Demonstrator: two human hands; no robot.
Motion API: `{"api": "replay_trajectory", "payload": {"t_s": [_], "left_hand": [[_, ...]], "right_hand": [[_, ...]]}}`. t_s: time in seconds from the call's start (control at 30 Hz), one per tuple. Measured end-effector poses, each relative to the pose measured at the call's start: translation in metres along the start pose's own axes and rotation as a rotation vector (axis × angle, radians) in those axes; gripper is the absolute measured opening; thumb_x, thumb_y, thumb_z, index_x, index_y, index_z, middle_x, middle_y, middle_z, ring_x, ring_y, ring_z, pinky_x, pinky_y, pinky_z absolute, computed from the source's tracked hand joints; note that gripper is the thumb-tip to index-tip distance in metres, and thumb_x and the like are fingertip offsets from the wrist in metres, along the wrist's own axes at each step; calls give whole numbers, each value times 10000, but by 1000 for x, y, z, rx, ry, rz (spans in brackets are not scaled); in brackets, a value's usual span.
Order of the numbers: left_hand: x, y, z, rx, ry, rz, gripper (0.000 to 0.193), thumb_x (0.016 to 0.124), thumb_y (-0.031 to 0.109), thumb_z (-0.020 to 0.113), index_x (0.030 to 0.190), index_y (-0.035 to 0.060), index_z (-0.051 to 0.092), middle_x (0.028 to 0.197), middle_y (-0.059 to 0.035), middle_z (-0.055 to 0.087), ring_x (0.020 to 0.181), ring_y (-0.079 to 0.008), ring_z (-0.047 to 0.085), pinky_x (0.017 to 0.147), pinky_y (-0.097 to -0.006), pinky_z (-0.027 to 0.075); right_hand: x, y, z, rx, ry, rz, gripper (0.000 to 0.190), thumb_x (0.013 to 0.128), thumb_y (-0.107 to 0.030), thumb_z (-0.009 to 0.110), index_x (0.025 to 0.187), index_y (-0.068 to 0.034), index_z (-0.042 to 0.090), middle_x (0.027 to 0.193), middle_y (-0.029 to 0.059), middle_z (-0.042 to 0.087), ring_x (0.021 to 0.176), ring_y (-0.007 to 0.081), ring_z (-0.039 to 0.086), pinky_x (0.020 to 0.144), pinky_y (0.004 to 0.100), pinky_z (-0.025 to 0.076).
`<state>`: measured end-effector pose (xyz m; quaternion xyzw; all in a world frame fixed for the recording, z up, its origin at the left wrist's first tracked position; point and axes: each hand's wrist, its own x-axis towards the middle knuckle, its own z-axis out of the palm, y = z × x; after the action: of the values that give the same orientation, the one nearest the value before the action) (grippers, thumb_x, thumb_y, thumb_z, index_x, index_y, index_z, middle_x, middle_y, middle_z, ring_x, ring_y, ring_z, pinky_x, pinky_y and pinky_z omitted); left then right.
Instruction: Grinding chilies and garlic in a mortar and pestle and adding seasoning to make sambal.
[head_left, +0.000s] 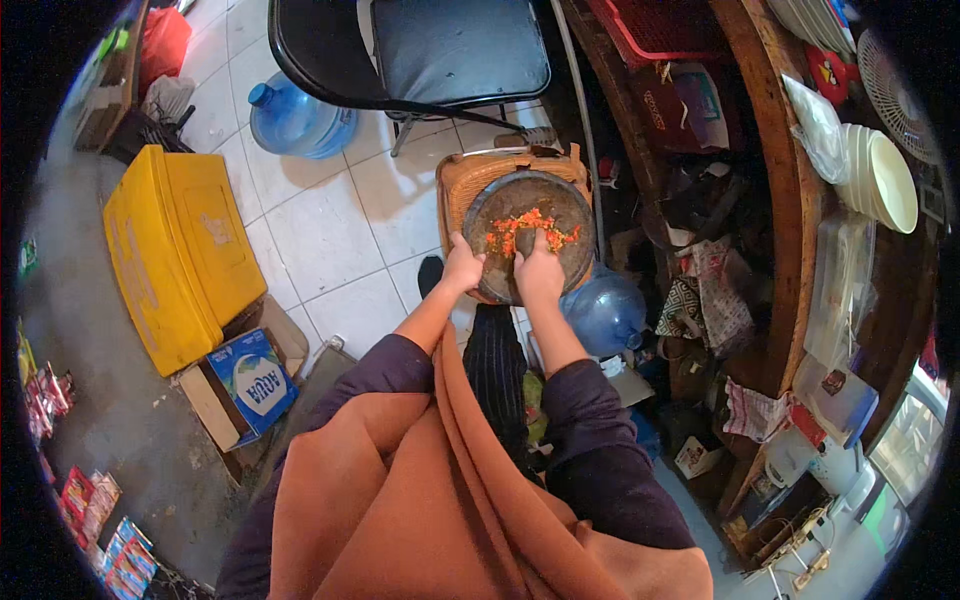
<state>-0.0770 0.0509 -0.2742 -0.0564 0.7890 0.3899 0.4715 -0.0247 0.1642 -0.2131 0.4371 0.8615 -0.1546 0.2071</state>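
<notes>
A round stone mortar rests on a woven rattan stool in front of me. Coarsely crushed red chilli, with lighter bits in it, lies across the middle of the mortar. My right hand grips a stone pestle, whose visible end is down in the chilli. On the near left side, my left hand holds the mortar's rim, its thumb on top. The fingers under the rim are hidden.
A black chair and a blue water jug stand beyond the stool. Another blue jug lies close at its right. At left are a yellow plastic box and a cardboard carton. Wooden shelving holding cream bowls runs along the right.
</notes>
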Motion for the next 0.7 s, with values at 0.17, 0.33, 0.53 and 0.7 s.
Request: {"api": "replay_trajectory", "payload": {"t_s": [0.17, 0.33, 0.53, 0.7], "left_hand": [[18, -36, 3, 81, 142, 102, 557, 802, 135, 526, 1171, -52, 153, 851, -283, 555, 634, -351, 595, 519, -391, 476], [6, 2, 7, -40, -73, 0, 491, 809, 76, 511, 1125, 12, 141, 904, -245, 519, 577, -278, 578, 375, -328, 461], [6, -5, -2, -22, -10, 55, 543, 810, 93, 514, 1163, -6, 114, 906, -229, 529, 566, -268, 576, 390, -315, 466], [9, -2, 0, 17, -21, 12, 597, 787, 104, 538, 1189, -74, 135, 909, -294, 548, 687, -367, 596, 528, -392, 480]], "right_hand": [[24, -6, -19, 86, -128, 15, 647, 685, -342, 617, 1252, -125, 394, 935, 247, 581, 866, 356, 581, 776, 401, 461], [93, 42, -18, 410, -459, 153, 545, 677, -372, 624, 1082, -18, 539, 1001, 221, 574, 929, 300, 571, 813, 359, 440], [1, -29, -3, 112, 4, 44, 550, 746, -259, 580, 1225, -63, 394, 816, 228, 597, 810, 362, 586, 709, 424, 469], [6, -14, 3, 143, 94, -20, 610, 754, -200, 577, 1286, -120, 289, 770, 213, 584, 714, 352, 593, 636, 437, 479]]}}
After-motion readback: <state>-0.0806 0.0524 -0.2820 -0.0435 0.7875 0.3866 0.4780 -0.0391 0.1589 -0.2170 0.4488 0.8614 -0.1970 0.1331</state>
